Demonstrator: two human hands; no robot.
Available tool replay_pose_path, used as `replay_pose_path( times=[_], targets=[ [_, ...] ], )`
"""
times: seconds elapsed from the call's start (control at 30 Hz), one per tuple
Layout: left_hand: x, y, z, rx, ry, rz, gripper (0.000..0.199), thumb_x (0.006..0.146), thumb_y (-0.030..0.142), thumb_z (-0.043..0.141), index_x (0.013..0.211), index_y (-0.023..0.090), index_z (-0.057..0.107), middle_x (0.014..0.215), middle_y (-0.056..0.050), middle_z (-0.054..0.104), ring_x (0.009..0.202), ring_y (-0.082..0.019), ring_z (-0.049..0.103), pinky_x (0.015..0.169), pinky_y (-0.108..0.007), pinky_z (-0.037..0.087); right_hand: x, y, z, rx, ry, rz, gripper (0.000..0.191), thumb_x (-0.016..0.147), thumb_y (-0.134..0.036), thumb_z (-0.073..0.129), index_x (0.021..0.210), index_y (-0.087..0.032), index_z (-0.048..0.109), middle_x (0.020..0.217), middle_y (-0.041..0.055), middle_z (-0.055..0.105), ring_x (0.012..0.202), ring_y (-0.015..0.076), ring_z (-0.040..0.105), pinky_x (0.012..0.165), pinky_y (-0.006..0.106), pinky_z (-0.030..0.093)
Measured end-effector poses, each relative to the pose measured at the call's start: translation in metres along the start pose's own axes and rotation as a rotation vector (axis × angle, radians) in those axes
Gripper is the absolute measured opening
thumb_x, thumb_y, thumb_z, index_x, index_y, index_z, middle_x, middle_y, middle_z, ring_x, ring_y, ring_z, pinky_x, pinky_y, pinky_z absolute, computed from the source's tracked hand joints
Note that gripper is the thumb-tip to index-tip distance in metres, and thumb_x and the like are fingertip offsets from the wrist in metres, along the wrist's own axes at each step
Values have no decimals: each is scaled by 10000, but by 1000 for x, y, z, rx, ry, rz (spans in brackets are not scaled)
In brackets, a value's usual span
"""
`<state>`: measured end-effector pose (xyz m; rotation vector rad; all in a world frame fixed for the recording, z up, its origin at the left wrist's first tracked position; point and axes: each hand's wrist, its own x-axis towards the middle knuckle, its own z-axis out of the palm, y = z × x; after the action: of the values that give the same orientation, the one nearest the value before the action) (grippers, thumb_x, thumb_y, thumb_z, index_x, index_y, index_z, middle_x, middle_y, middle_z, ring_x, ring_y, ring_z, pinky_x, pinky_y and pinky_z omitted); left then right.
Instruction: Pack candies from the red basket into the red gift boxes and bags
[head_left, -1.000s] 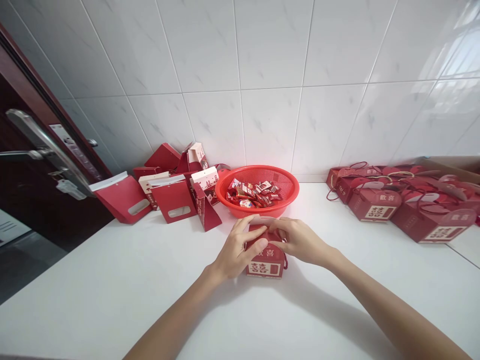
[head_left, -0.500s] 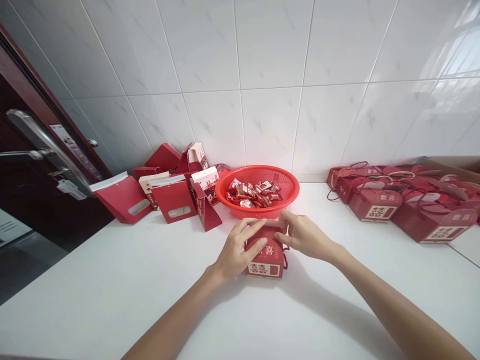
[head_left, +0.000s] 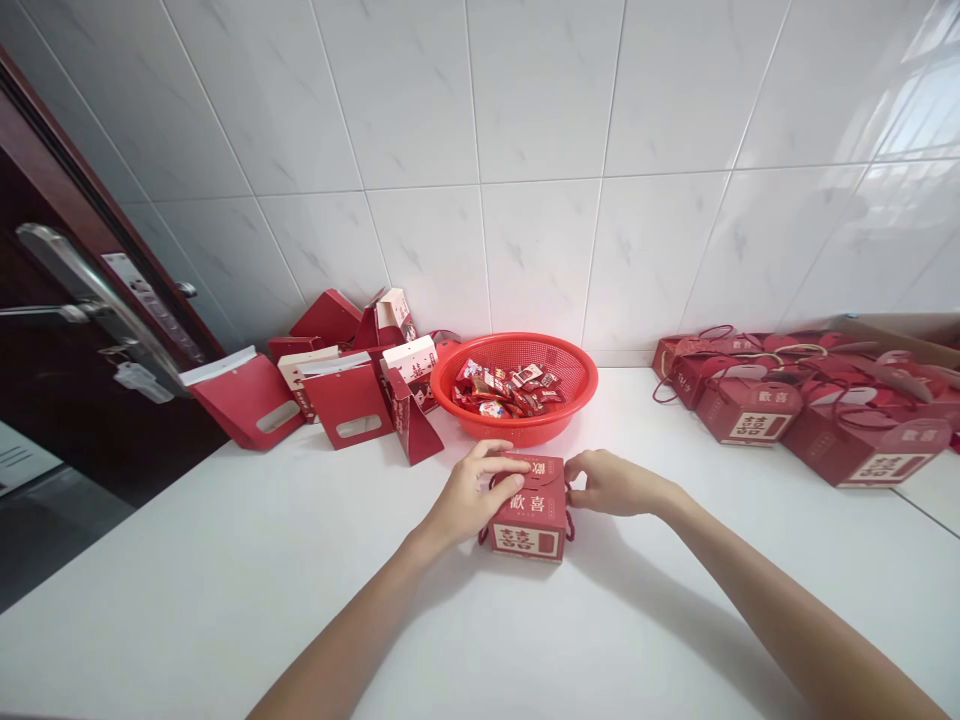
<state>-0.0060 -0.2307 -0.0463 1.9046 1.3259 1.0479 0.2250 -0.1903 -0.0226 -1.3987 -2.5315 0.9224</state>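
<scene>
A small red gift box (head_left: 531, 512) with a cream label stands on the white table before me, its top flaps folded down. My left hand (head_left: 474, 495) holds it from the left, thumb and fingers lying across the top. At the box's right side, my right hand (head_left: 611, 483) has its fingers curled in around the dark red cord (head_left: 570, 524); the fingertips are partly hidden. Just behind the box sits a red plastic colander (head_left: 517, 430), with wrapped candies (head_left: 510, 390) inside.
Several part-folded red boxes (head_left: 349, 400) stand at the left by the wall. Finished red boxes (head_left: 750, 408) with cords crowd the right side, in front of a brown carton (head_left: 900, 330). A dark door (head_left: 75, 350) with a handle is at far left.
The box's rear flap has folded down flat on top. My right hand has moved down from the top edge to the box's right side; my left hand remains on the box.
</scene>
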Motion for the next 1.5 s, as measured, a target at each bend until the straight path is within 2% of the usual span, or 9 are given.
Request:
replay_pose_path(
  times=[0.17, 0.33, 0.6, 0.8, 1.0, 1.17, 1.27, 1.4, 1.5],
  targets=[
    [0, 0, -5, 8, -68, -46, 269, 885, 411, 633, 1063, 275, 782, 1237, -89, 610, 1193, -265, 614, 1011, -408, 526, 4, 2, 1, 51, -14, -15, 154, 784, -223, 590, 780, -199, 742, 842, 59, 752, 703, 203, 657, 647, 308, 475],
    [-1, -2, -6, 87, -65, -22, 304, 917, 461, 593, 1097, 288, 767, 1243, -85, 596, 1212, -269, 585, 1080, -453, 462, 3, 0, -7, 414, -68, -80, 127, 707, -239, 584, 627, -176, 660, 650, 13, 666, 642, 155, 580, 633, 280, 453],
    [-2, -1, -5, 91, -67, -14, 344, 924, 484, 589, 1168, 299, 744, 1234, -81, 569, 1228, -267, 562, 1092, -445, 445, -3, -17, -13, 807, 49, -160, 330, 795, -485, 675, 754, -163, 617, 522, -51, 510, 504, 88, 431, 546, 248, 358],
    [-1, -1, -5, 10, -107, -47, 392, 920, 519, 581, 1200, 291, 733, 1270, -98, 552, 1247, -277, 553, 990, -398, 520, 3, -21, 10, 702, 76, -124, 326, 724, -425, 750, 823, -175, 567, 621, -48, 521, 554, 100, 467, 492, 230, 393],
    [4, -3, -9, -161, -72, -149, 398, 877, 503, 620, 1141, 234, 748, 1234, -98, 626, 1173, -260, 596, 976, -367, 504, 2, -19, 13, 525, 148, -175, 207, 752, -331, 675, 788, -194, 525, 581, -72, 429, 537, 92, 406, 477, 220, 368],
    [6, 3, -25, -272, -132, -323, 530, 810, 508, 675, 1213, 164, 682, 983, -76, 716, 735, -170, 636, 644, -271, 496, 2, -17, 12, 476, 154, -196, 215, 758, -330, 640, 755, -208, 462, 620, -55, 456, 550, 98, 408, 482, 222, 331],
    [5, 7, -40, -146, -131, -332, 486, 772, 487, 726, 1146, 177, 714, 904, -54, 716, 680, -152, 602, 568, -241, 448, 2, -18, 12, 462, 153, -195, 197, 759, -328, 631, 771, -206, 477, 669, -36, 502, 567, 104, 427, 493, 227, 336],
    [2, 11, -56, -232, -152, -256, 401, 810, 448, 715, 1095, 166, 731, 627, 5, 646, 518, -112, 507, 493, -227, 394, 2, -19, 11, 457, 163, -201, 196, 760, -316, 629, 760, -205, 468, 713, -23, 530, 590, 108, 447, 508, 230, 348],
    [1, 12, -56, -515, -39, -16, 301, 804, 353, 729, 1044, 173, 749, 806, -59, 748, 683, -160, 648, 660, -286, 533, 2, -20, 11, 450, 164, -207, 214, 761, -301, 633, 745, -208, 440, 695, -33, 516, 585, 105, 440, 506, 227, 336]
  ],
)
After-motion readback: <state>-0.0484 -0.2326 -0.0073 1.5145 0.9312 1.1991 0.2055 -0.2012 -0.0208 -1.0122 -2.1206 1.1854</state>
